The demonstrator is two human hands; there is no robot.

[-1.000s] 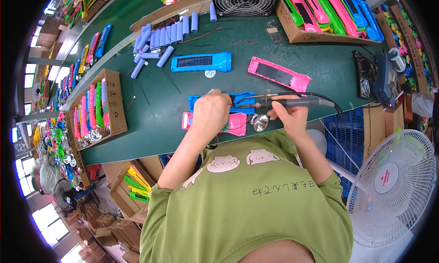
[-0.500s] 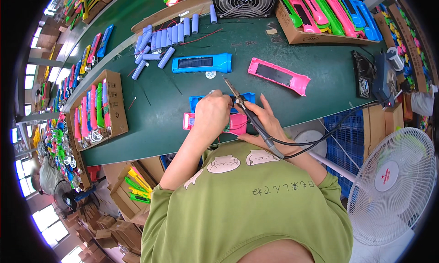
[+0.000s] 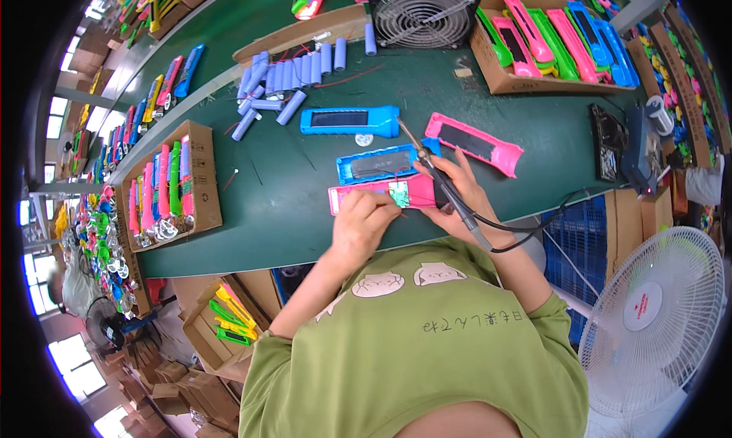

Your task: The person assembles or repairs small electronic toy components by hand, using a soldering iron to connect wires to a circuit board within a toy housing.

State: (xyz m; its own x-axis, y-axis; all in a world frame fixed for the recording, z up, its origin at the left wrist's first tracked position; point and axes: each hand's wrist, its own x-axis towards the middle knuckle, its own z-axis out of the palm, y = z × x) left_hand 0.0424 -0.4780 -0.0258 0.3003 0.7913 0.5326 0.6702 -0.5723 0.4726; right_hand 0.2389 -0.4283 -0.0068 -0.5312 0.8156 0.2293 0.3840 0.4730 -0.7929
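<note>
My left hand (image 3: 361, 223) bends over an open pink flashlight shell (image 3: 421, 188), fingers pinched together beside a small green circuit board (image 3: 399, 194) in it; what they pinch is hidden. Thin red wires show around the board. In my right hand (image 3: 467, 188) is a soldering iron (image 3: 463, 211), its tip pointing up and away to the left, clear of the board. That hand's lower fingers are by the pink shell's right end. Just beyond lies an open blue shell (image 3: 375, 164) with a grey panel inside.
Farther back are a blue flashlight (image 3: 349, 121), a white disc (image 3: 364, 140), a pink half-shell (image 3: 476, 144) and purple-blue battery cells (image 3: 293, 73). Boxes of colourful casings stand left (image 3: 206, 186) and back right (image 3: 526, 85). A metal-grilled fan (image 3: 423, 19) and solder spool (image 3: 657, 106) are behind.
My left hand has drawn back toward me and lower, uncovering the green board and the blue shell. My right hand still holds the iron. The whole view has shifted slightly.
</note>
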